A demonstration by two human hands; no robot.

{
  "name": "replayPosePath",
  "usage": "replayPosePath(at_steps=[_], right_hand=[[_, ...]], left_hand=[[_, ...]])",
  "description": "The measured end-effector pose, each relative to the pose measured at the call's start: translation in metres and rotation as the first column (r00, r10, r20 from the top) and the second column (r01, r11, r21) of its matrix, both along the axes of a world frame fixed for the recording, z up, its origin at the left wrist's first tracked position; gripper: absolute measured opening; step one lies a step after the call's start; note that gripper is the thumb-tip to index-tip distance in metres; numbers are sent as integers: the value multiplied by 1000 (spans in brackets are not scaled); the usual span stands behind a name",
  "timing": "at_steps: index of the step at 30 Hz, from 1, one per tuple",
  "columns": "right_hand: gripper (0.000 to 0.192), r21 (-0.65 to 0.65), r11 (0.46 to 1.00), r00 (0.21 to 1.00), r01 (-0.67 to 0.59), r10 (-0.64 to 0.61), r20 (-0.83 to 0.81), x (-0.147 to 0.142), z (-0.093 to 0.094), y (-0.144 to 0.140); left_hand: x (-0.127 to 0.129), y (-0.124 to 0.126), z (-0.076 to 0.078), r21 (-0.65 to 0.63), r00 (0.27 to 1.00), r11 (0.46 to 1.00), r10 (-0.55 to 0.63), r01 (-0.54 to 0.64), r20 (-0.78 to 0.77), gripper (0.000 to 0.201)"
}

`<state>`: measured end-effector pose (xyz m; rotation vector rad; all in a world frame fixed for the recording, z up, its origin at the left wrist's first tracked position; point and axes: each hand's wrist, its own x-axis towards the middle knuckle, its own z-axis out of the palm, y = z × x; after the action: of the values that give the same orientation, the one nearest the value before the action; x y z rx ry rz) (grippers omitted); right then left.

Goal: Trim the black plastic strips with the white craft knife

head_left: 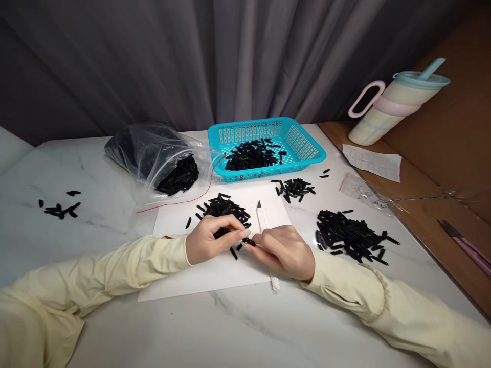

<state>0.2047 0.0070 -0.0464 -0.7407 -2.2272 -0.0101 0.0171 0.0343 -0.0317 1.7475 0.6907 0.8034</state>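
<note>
Left hand (209, 237) pinches one black plastic piece (248, 241) over the white sheet (215, 278) on the desk (268, 327), right hand (286, 251) closed on the craft knife (264, 225); best to keep the blade angled away from the fingertips.

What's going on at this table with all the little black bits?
A person in cream sleeves sits at a marble table. The left hand pinches a small black piece over a white sheet. The right hand rests on a slim white knife lying on that sheet. More black pieces lie in a pile by the left hand, a bigger pile to the right, a blue basket and a clear bag.
</note>
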Motion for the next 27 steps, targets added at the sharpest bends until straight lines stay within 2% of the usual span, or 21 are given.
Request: replayPosePath(at_steps=[3,10,13,20,25,27], right_hand=[[25,1,1000,1000,2,-2,7,0,1,0],[20,-11,1000,1000,22,-22,-9,1,-1,0],[20,-11,999,999,30,-30,-22,1,-2,0],[16,-12,999,997,44,-45,-67,2,-3,1],[8,-29,997,994,77,-79,-80,1,-1,1],[12,-5,997,995,75,-75,-72,1,1,1]], left_hand=[[-2,1,-2,37,1000,999,-21,22,-19,21],[-3,1,-3,7,999,1000,1,-1,-43,36],[-3,0,-3,21,999,1000,1,0,-38,35],[-3,-3,-2,74,995,994,83,-79,-52,23],[-3,-1,-2,114,996,992,68,-60,-62,21],[-2,0,-2,160,996,986,62,-50,-69,20]])
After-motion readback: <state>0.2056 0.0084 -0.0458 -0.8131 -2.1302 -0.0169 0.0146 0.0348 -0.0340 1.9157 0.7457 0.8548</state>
